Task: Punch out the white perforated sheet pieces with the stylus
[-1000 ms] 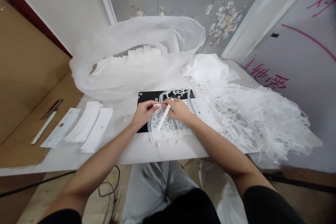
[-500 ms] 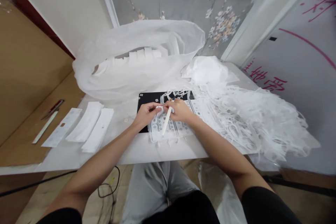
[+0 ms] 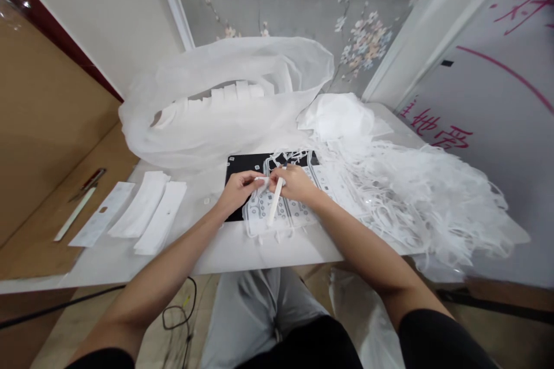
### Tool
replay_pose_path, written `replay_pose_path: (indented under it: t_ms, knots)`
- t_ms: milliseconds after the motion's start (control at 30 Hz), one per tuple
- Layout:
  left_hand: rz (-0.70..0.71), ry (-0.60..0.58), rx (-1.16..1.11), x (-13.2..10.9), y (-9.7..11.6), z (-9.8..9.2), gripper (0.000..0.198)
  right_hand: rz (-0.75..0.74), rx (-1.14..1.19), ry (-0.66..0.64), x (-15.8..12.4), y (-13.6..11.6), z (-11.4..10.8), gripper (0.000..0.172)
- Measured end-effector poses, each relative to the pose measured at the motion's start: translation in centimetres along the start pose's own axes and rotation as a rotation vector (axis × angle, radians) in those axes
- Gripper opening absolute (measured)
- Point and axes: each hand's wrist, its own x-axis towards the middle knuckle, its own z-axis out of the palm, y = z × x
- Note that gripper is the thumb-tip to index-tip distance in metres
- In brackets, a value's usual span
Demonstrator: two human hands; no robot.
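Observation:
My left hand pinches the edge of a small white piece over a black mat. Close beside it on the right, my right hand is closed round a white stick-like tool, whose pale end points down toward me. The right fingertips come up to the same small piece; whether they grip it too is hard to tell. Beneath both hands lies a translucent sheet with rows of small cut shapes, partly covering the mat.
Tangled white strips heap up on the right. Behind is a large translucent bag with white pieces inside. Stacked white strips, a pale stick and a red cutter lie left. The table edge is near me.
Both hands stay nearly where they were, with the fingers shifted only slightly around the small white piece. The whole view has moved a little.

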Motion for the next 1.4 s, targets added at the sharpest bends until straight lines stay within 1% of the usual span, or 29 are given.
replay_pose_path:
  t_ms: [133,233,333,433,533,600,667,700,767,833,900,967,1067,1167,1233,1333,1400]
  knots:
    - [0.017,-0.018,0.044,0.1,-0.1,-0.1,0.031,-0.003,-0.026,-0.007,0.1,-0.3,0.0,0.005]
    - [0.004,-0.021,0.073,-0.1,0.0,-0.1,0.030,0.028,-0.041,0.018,0.2,0.0,0.0,0.002]
    - [-0.025,-0.027,0.086,-0.4,0.3,0.0,0.027,0.120,-0.025,0.130,0.2,1.1,-0.5,0.002]
    - [-0.048,-0.009,0.025,-0.5,0.5,0.0,0.028,0.202,0.062,0.263,0.0,2.3,-1.7,0.002]
    - [-0.064,0.008,-0.059,-0.5,0.6,-0.2,0.032,0.199,0.161,0.336,-0.3,2.3,-2.4,0.012]
    - [-0.074,0.014,-0.099,-0.4,0.6,-0.3,0.034,0.164,0.196,0.327,-0.5,1.5,-2.4,0.022]
    - [-0.081,0.025,-0.127,-0.4,0.7,-0.3,0.034,0.147,0.196,0.275,-0.7,0.4,-2.1,0.033]
    - [-0.082,0.032,-0.140,-0.3,0.7,-0.3,0.034,0.141,0.192,0.241,-0.7,-0.1,-1.8,0.035]
    - [-0.087,0.044,-0.161,-0.3,0.7,-0.3,0.033,0.095,0.196,0.181,-0.8,-0.9,-1.4,0.031]
    - [-0.100,0.058,-0.176,-0.3,0.8,-0.3,0.034,0.005,0.214,0.163,-0.9,-1.3,-1.2,0.023]
    - [-0.118,0.067,-0.183,-0.3,0.9,-0.4,0.035,-0.075,0.222,0.190,-0.9,-1.3,-1.0,0.022]
    - [-0.126,0.068,-0.184,-0.3,0.9,-0.4,0.035,-0.093,0.226,0.221,-0.8,-1.1,-0.8,0.025]
    - [-0.111,0.046,-0.173,-0.2,0.7,-0.5,0.034,-0.039,0.283,0.188,-0.6,-0.8,-0.1,0.028]
    - [-0.083,0.041,-0.149,-0.2,0.5,-0.5,0.033,0.056,0.424,0.124,-0.3,-0.9,0.8,0.025]
    - [-0.071,0.043,-0.142,-0.2,0.5,-0.4,0.032,0.130,0.529,0.120,-0.1,-1.1,1.0,0.024]
    - [-0.070,0.016,-0.143,-0.2,0.8,-0.4,0.029,0.207,0.584,0.200,-0.1,-1.5,0.6,0.029]
    - [-0.075,0.020,-0.155,-0.3,1.0,-0.3,0.026,0.230,0.570,0.274,-0.5,-1.7,0.0,0.036]
